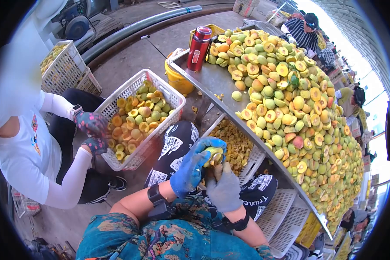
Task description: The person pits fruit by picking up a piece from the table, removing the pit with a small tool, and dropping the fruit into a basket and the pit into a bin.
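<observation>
My left hand [190, 171], in a blue glove, is closed round a green-yellow halved stone fruit [214, 155] that looks like an apricot or peach. Against the fruit's lower side, the fingers of my right hand [225, 190], in a grey glove, are bent together. Whatever they grip is hidden. Behind my hands, a white crate [255, 165] holds a mass of brownish-yellow pits and scraps [232, 145]. To the right, a metal-edged table [223, 86] bears a large heap of halved fruit [286, 108].
A co-worker [34, 160] in patterned gloves sits at left beside a white crate [138, 76] of halved fruit. A red flask [199, 48] stands on the table corner, near a yellow bucket [177, 80]. Stacked white crates [279, 216] sit under the table; other people work beyond it.
</observation>
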Motion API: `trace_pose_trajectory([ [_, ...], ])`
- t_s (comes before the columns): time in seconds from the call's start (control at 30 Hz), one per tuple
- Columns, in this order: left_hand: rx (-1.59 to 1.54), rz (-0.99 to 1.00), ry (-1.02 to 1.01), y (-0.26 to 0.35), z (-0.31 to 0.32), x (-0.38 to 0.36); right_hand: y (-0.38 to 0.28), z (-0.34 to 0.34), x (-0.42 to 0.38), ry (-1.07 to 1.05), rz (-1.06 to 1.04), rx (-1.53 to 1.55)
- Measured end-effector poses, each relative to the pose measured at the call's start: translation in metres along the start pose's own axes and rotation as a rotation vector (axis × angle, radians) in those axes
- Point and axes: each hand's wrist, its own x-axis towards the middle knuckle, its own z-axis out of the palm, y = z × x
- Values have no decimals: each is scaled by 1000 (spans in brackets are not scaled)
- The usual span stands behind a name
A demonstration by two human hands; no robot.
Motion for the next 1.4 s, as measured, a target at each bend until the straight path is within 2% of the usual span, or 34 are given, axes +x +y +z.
trace_pose_trajectory([
  [0.03,97,34,-6,-1,-2,1,0,2,0,0,0,-1],
  [0.1,131,67,-25,-1,0,3,0,5,1,-31,140,139],
  [0.2,172,103,-45,-4,-2,5,0,5,3,-67,189,209],
  [0.33,128,79,-53,-13,-4,3,9,5,5,-91,142,220],
  [0.47,124,67,-96,-16,-7,3,7,-3,8,-172,206,248],
  [0.63,93,-37,27,-16,-1,2,17,-3,7,-252,219,271],
  [0.83,156,19,34,-25,-3,2,23,-1,6,-297,211,265],
  [0.93,157,-17,78,-26,0,1,25,-2,5,-311,250,301],
  [1.0,160,-15,76,-27,1,1,33,3,2,-331,290,403],
  [1.13,217,-3,68,-29,0,3,31,7,-1,-286,293,295],
  [1.23,251,-27,111,-33,-2,3,39,14,-1,-275,288,385],
  [1.3,225,-35,116,-36,-2,1,45,17,-2,-304,242,666],
  [1.37,198,-43,120,-39,-5,2,47,20,-4,-304,266,568],
  [1.4,399,-3,112,-41,-8,3,49,22,-5,-304,285,467],
])
